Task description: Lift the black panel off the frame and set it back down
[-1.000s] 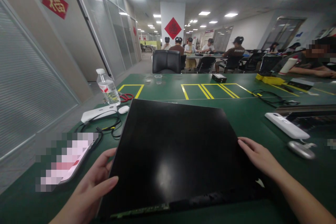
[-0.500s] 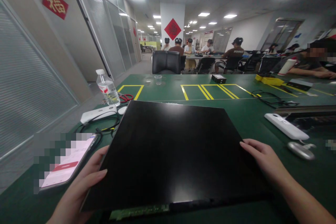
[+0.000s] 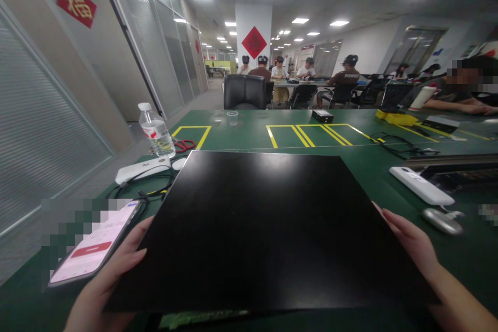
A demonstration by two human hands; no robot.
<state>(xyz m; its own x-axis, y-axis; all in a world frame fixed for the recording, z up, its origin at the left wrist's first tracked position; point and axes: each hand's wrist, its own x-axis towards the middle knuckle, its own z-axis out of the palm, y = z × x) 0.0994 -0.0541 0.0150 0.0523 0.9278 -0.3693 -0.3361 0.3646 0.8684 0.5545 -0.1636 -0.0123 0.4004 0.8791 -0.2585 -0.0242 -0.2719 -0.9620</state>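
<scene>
- Well, the screen point(image 3: 268, 233) lies lower middle of the frame, long axis seemingly left-to-right.
- Left hand point(image 3: 111, 265) pinches its left edge.
- Right hand point(image 3: 414, 241), equally near, holds the right edge, grip partly hidden.

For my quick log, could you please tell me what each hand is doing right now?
Left hand: holding the black panel by its left edge.
Right hand: holding the same panel by its right edge.
</scene>
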